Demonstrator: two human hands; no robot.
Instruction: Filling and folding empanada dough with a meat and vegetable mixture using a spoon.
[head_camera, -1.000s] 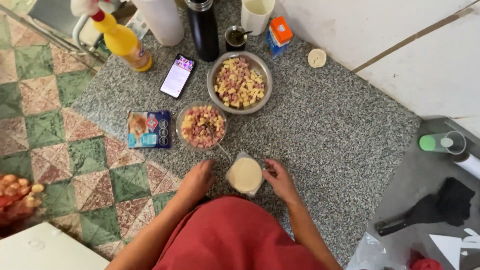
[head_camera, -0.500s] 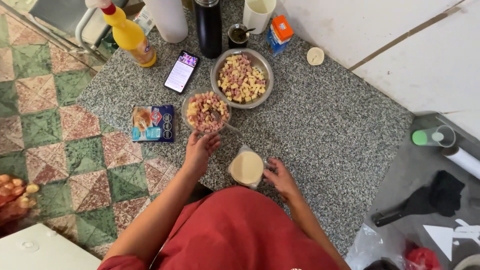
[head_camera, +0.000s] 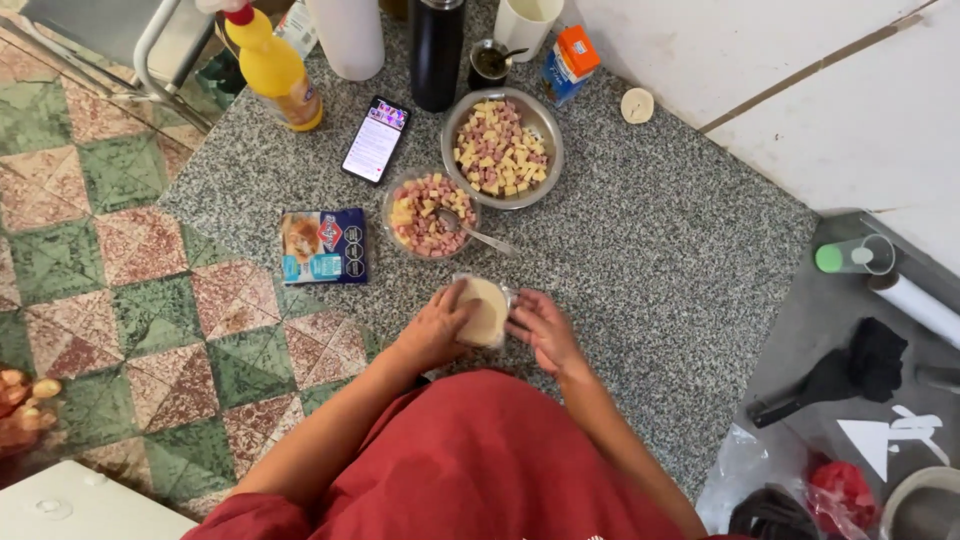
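Your left hand (head_camera: 432, 328) is now back from the glass bowl (head_camera: 431, 214), joining the right hand (head_camera: 543, 330); fingers of both are gripping the clear cup (head_camera: 485, 310) of pale cream, resting on the speckled granite bench (head_camera: 650, 230). Keep it level while squeezing: thin plastic flexes.

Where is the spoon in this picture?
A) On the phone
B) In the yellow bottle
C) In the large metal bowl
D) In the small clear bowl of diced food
D: the spoon rests with its head inside the small clear bowl of diced food and its handle over the rim, beside the large metal bowl.
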